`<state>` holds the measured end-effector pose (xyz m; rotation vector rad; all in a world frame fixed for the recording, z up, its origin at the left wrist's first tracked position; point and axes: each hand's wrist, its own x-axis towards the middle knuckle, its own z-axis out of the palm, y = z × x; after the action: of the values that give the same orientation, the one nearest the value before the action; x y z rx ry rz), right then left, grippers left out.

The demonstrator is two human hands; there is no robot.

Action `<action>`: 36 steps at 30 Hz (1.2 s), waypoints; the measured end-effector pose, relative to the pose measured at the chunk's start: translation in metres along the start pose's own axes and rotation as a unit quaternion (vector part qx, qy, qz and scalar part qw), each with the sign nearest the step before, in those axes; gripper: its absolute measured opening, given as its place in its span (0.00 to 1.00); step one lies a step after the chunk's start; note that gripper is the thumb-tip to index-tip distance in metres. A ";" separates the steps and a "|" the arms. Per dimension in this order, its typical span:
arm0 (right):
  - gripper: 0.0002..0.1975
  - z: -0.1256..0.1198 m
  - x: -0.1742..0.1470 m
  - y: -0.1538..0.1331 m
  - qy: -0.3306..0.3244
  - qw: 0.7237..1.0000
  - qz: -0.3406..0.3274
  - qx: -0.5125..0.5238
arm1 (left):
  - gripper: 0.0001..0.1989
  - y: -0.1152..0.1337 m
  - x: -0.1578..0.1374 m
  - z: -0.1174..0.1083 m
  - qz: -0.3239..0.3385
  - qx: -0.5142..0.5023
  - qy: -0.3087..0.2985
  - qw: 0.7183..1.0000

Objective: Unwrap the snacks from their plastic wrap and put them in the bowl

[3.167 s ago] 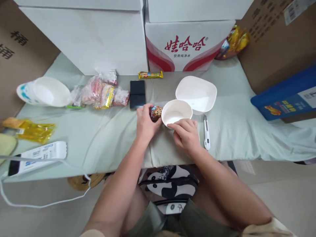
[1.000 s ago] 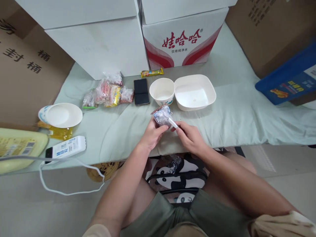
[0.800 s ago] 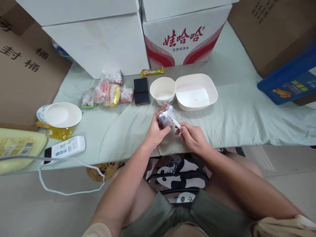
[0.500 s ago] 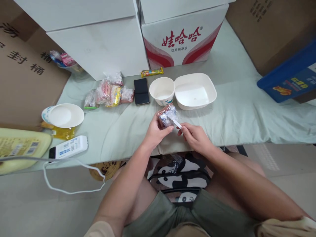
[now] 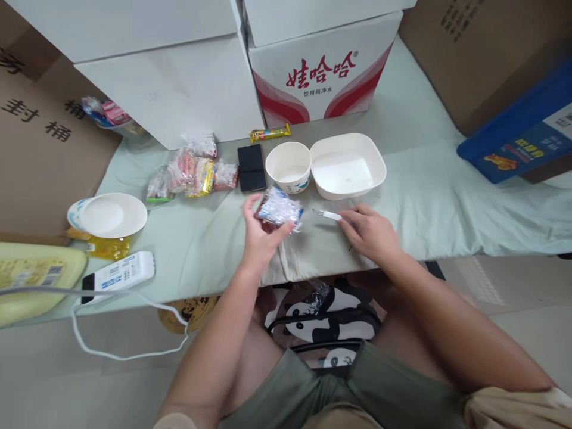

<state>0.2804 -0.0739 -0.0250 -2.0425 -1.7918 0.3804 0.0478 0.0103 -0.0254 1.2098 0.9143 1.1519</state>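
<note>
My left hand (image 5: 263, 235) is closed round a small packet in clear plastic wrap (image 5: 280, 208), with blue, white and reddish-brown showing through. The packet is held just in front of a round paper bowl (image 5: 290, 179). In my right hand (image 5: 370, 232) is a small white-handled blade tool (image 5: 329, 215), perhaps a craft knife, its thin metal tip pointing left. A gap separates the tip from the packet. Behind the tool stands a white rectangular tub (image 5: 348, 186), side by side with the bowl.
Several wrapped packets (image 5: 182, 173) and a dark phone (image 5: 252, 168) lie left of the bowl. A yellow snack stick (image 5: 270, 133) rests by the white carton (image 5: 322, 77). At left are a tipped paper bowl (image 5: 114, 215) and a white device (image 5: 123, 275) near a cable (image 5: 129, 358).
The tool's tip has come off the packet; my right hand has moved right with it. My left hand has shifted left and turned the packet.
</note>
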 end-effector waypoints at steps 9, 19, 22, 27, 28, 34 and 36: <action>0.17 0.010 0.002 0.014 0.106 0.988 -0.032 -0.111 | 0.28 -0.002 -0.012 0.016 0.026 0.277 -0.082 0.957; 0.14 0.017 -0.001 -0.009 0.073 0.981 -0.166 0.064 | 0.28 0.006 0.000 -0.009 0.045 0.393 -0.171 0.902; 0.18 0.019 -0.004 -0.017 0.047 0.970 -0.204 0.122 | 0.22 0.009 -0.001 -0.008 -0.011 0.305 -0.145 0.941; 0.14 0.018 -0.007 -0.021 -0.005 0.965 -0.198 0.173 | 0.12 0.014 -0.001 -0.002 -0.168 0.146 -0.083 0.971; 0.12 0.018 -0.007 -0.021 -0.007 0.967 -0.186 0.177 | 0.13 0.015 -0.002 -0.002 -0.156 0.134 -0.080 0.975; 0.17 0.018 -0.005 -0.022 0.004 0.972 -0.135 0.190 | 0.19 0.015 -0.011 0.008 0.071 0.323 -0.224 0.917; 0.19 0.018 -0.005 -0.023 0.005 0.972 -0.125 0.198 | 0.08 0.012 -0.012 0.011 0.062 0.307 -0.195 0.929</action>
<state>0.2513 -0.0741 -0.0309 -1.5256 -1.7692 0.5952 0.0536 -0.0038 -0.0126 1.9488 0.9230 0.6817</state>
